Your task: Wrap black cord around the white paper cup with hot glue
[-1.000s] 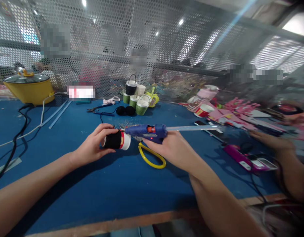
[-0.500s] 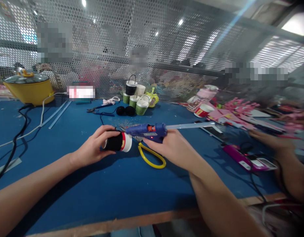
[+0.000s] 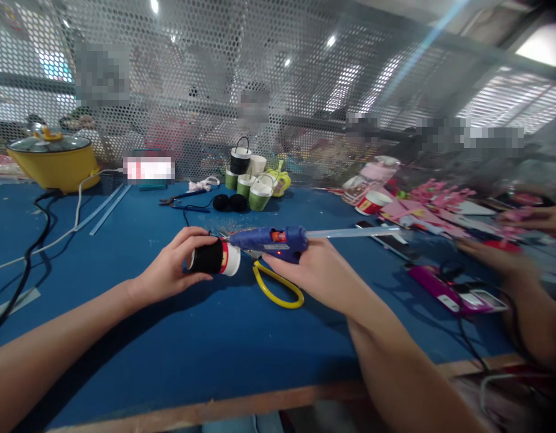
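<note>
Left hand point(image 3: 169, 273) fingers gripped cup point(image 3: 214, 258), black-wrapped, red-white rim, lying sideways. Right hand point(image 3: 316, 270) fingers clasped blue glue gun point(image 3: 271, 240), nozzle at cup.

Craft workshop, shared bench. Blue table point(image 3: 124, 337) with bare wooden front edge, backed by a perforated metal screen point(image 3: 305, 72). Along the back edge: finished small cups point(image 3: 250, 180) with handles, pliers point(image 3: 178, 197), glue sticks point(image 3: 107, 207), yellow pot point(image 3: 52, 159) at the back left corner with cables point(image 3: 34, 240). Right end: pink paper pieces point(image 3: 435, 201). Mid-table: glue gun point(image 3: 271, 239), yellow scissors point(image 3: 278, 285). Another person's hand point(image 3: 489, 255) works at the right; more people show blurred beyond the screen.
</note>
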A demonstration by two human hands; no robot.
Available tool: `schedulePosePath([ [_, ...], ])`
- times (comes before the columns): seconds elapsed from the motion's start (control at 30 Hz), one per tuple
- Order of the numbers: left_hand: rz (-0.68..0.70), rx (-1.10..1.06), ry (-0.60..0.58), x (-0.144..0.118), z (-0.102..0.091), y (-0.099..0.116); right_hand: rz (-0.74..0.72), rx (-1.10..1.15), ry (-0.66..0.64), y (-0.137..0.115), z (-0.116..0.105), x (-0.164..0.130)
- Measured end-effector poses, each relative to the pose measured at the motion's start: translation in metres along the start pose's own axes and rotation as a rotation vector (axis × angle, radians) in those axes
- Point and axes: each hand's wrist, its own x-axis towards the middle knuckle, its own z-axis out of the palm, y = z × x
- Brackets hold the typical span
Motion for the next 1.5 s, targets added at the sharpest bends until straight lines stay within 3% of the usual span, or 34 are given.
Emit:
schedulePosePath([
  [0.47, 0.027, 0.004, -0.014, 0.000, 0.000, 0.001, -0.006, 0.011, 0.014, 0.001, 0.001, 0.001],
  [0.8, -0.113, -0.131, 0.051, 0.001, 0.002, -0.002, 0.053, 0.044, -0.021, -0.006, -0.002, -0.002],
  [1.33, -0.348, -0.311, 0.042, -0.001, 0.007, -0.008, -0.013, -0.024, -0.029, -0.004, 0.000, -0.004],
  [1.5, -0.366, -0.302, 0.039, -0.002, 0.008, -0.008, -0.019, -0.057, -0.053, -0.003, 0.000, -0.004],
])
